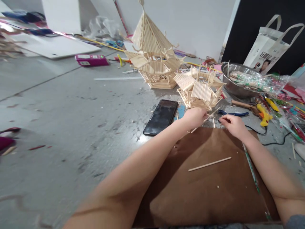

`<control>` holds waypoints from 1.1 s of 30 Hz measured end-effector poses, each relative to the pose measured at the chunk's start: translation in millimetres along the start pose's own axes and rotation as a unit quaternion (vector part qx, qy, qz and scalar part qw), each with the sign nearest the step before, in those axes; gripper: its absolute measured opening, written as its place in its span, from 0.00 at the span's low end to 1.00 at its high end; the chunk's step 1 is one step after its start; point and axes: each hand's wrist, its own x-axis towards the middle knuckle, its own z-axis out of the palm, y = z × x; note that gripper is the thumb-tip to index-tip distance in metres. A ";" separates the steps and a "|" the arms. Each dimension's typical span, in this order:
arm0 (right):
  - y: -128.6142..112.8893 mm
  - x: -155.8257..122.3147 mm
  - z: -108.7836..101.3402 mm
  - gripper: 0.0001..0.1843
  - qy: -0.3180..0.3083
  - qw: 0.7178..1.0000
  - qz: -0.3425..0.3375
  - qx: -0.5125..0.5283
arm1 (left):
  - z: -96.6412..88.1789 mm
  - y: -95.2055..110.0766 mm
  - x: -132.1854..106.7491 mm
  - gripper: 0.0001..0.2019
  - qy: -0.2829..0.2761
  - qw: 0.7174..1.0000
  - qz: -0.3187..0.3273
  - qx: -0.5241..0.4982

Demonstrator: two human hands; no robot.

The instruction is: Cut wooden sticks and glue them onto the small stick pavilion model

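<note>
My left hand (195,117) is closed at the near side of a small, roofed pavilion model (201,90) built from thin wooden sticks. A thin wooden stick (215,112) slants out past its fingertips and seems held there; the fingers partly hide it. To the right, my right hand (233,126) has its thumb and fingers curled together, with a small dark bit at the tips that I cannot make out. Just beyond that hand lie blue-handled pliers (234,114). A loose stick (209,164) rests on the brown board (195,194) below both hands.
A taller stick pagoda (154,63) stands behind the small model. Left of my hand lies a black phone (160,117). On the right are a metal bowl (231,84) of bagged sticks, a yellow glue gun (264,116) with its cord, and a white bag (267,47).
</note>
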 end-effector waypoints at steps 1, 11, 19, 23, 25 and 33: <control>-2.8 1.8 -0.9 0.13 0.012 0.996 0.023 0.080 | -1.2 4.3 0.0 0.08 0.002 0.998 0.021 -0.057; -31.6 25.1 -9.6 0.16 0.005 0.930 0.055 0.363 | -7.0 21.9 -6.5 0.10 -0.003 0.897 -0.009 -0.441; -38.5 43.3 -4.2 0.20 0.011 0.913 0.088 0.398 | 9.5 19.4 -1.6 0.12 0.073 0.822 -0.045 -0.563; -37.7 46.3 2.8 0.19 -0.016 0.908 0.105 0.404 | 13.7 19.9 4.7 0.11 0.119 0.762 -0.084 -0.631; -37.4 49.1 4.7 0.17 -0.008 0.904 0.114 0.411 | 13.3 19.6 7.9 0.11 0.123 0.751 -0.096 -0.642; -42.1 59.4 7.3 0.14 0.046 0.879 0.162 0.447 | 10.4 17.3 13.9 0.08 0.092 0.703 -0.149 -0.690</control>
